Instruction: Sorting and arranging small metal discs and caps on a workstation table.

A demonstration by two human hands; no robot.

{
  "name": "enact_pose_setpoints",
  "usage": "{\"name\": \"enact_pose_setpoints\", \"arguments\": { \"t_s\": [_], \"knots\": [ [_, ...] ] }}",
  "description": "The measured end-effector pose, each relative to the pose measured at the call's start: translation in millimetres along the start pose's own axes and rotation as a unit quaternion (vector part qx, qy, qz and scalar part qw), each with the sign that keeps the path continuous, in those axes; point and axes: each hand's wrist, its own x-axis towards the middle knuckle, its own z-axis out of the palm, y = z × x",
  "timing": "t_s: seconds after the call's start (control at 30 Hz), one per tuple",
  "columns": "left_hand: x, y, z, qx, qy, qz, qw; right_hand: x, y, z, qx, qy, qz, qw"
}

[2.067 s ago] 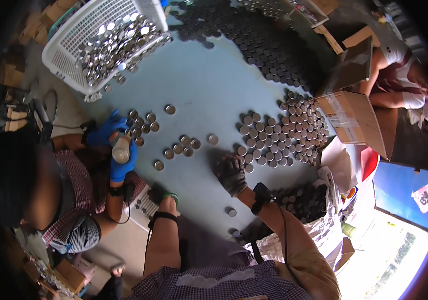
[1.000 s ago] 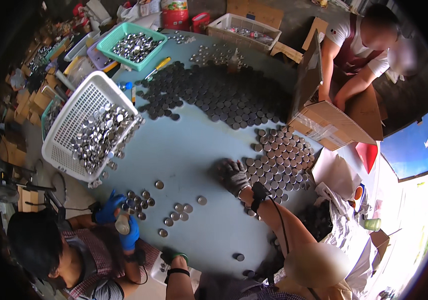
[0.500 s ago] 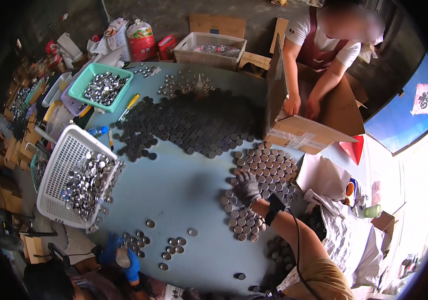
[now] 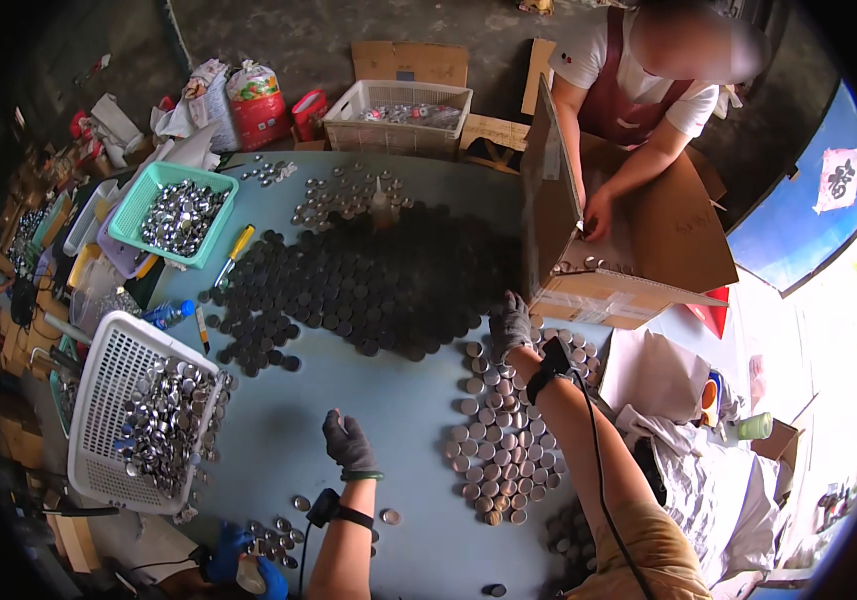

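Observation:
My left hand, in a grey glove with a strap at the wrist, hovers over the blue-grey tabletop. Its fingers are curled, and whatever they may hold is hidden. My right hand, gloved alike, reaches to the upper edge of a spread of round silver caps, close to the cardboard box's near left corner. Its fingers are stretched out and nothing shows in them. To its left lies a wide mass of dark round caps, packed side by side.
A co-worker's arms reach into the open cardboard box. At lower left another person's blue-gloved hands are beside loose caps. A white basket and a green basket hold silver caps. A screwdriver lies nearby.
My left hand has come into view over the table. My right hand has moved away from me across the silver caps toward the box. Silver caps now show inside the box.

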Motion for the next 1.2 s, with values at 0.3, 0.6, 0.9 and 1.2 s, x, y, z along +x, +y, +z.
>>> {"name": "enact_pose_setpoints", "arguments": {
  "t_s": [0.3,0.6,0.9,1.2],
  "knots": [
    [20.2,4.7,13.8,0.477,-0.164,0.185,0.843,53.1,5.8,36.0,-0.154,-0.116,0.094,0.977],
    [17.1,7.3,24.0,0.47,-0.134,0.221,0.844,56.6,19.3,58.3,-0.189,-0.03,0.054,0.98],
    [17.1,8.9,24.6,0.48,-0.134,0.212,0.841,34.7,16.1,22.8,-0.073,-0.061,-0.022,0.995],
    [13.8,9.1,29.0,0.489,-0.131,0.218,0.834,48.5,1.0,41.0,-0.089,-0.036,0.085,0.992]
  ]
}}
